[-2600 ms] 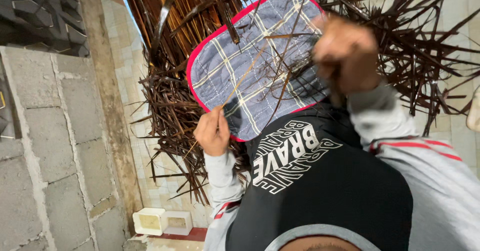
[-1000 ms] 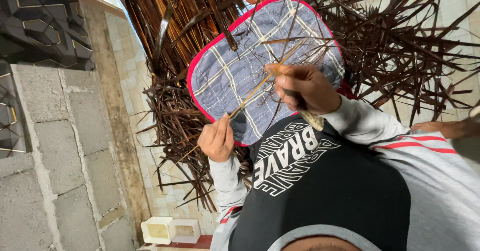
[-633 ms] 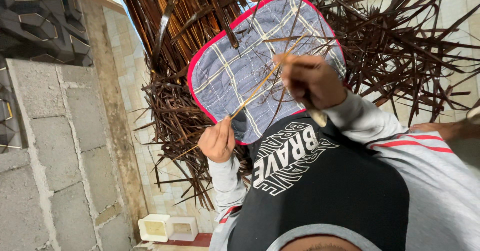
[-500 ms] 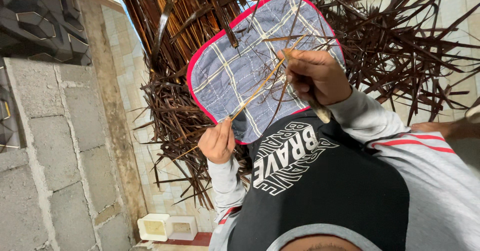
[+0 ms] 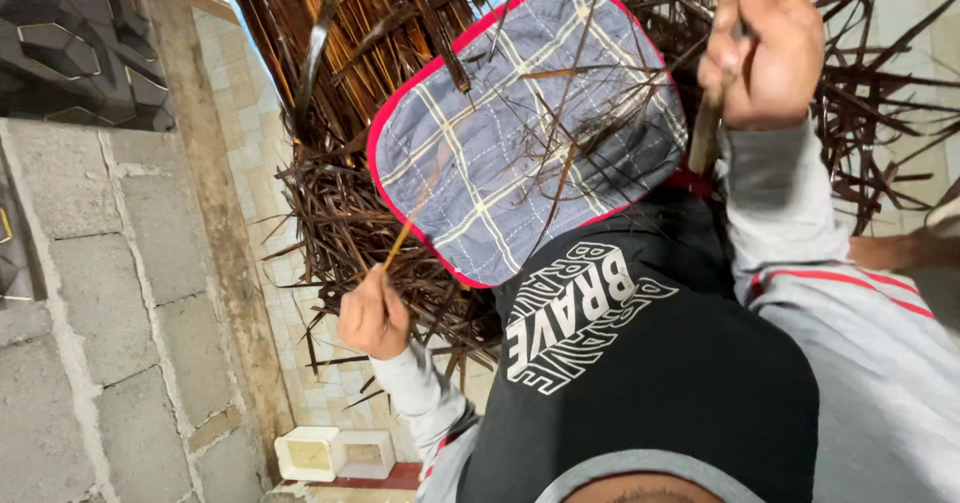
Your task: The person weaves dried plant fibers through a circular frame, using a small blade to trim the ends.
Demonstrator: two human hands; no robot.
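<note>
Raised since the earlier frame, the right hand (image 5: 765, 48) is now seen far and high at the right, closed around one thin brown stick-like tool (image 5: 706, 133). One pale reed strip (image 5: 400, 243) is pinched in the closed left hand (image 5: 372, 315), near and to the left. One blue checked quilted cloth pad with red edging (image 5: 500, 153) is spread between both hands, over a heap of dark brown reed strips (image 5: 340, 213). Two white square containers (image 5: 335, 453) are seen on the floor, near left.

The picture shows two hands, one checked grey pad with red edge (image 5: 520, 133) in the centre, and two small white boxes (image 5: 335, 453) at the lower left.
</note>
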